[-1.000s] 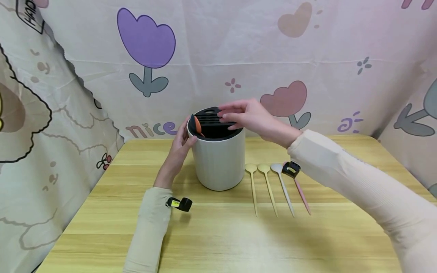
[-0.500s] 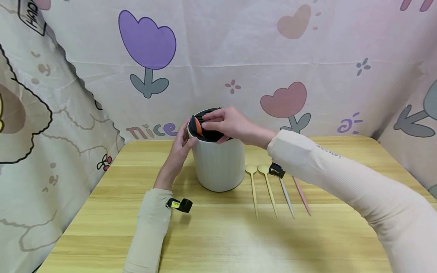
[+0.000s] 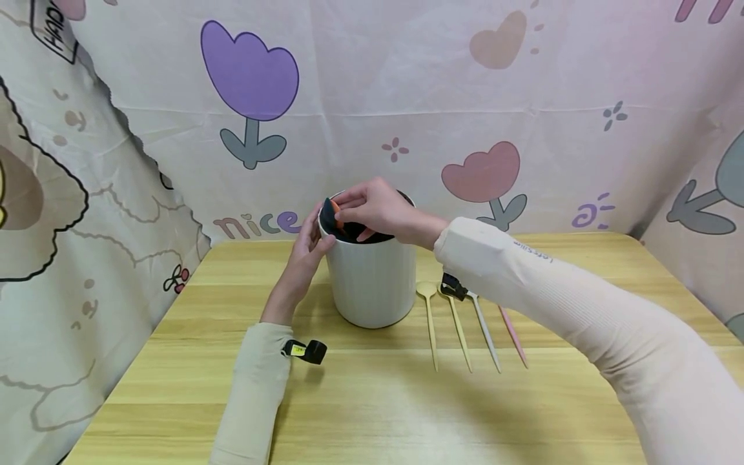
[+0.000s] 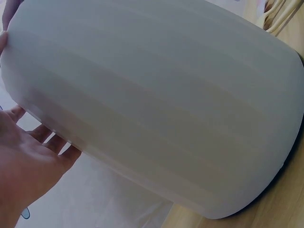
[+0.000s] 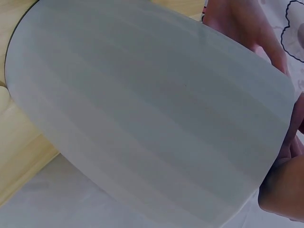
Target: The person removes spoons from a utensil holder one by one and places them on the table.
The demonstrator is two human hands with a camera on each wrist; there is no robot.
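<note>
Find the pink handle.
In the head view, the pink handle lies on the table right of the white container, just right of the grey handle, its far end hidden by the right sleeve.

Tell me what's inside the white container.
In the white container, an orange and dark item shows at left, pinched by the right hand. That hand and the wall hide anything deeper.

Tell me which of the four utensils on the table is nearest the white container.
The leftmost yellow spoon in the head view: it lies beside the container; the other three utensils lie farther right.
</note>
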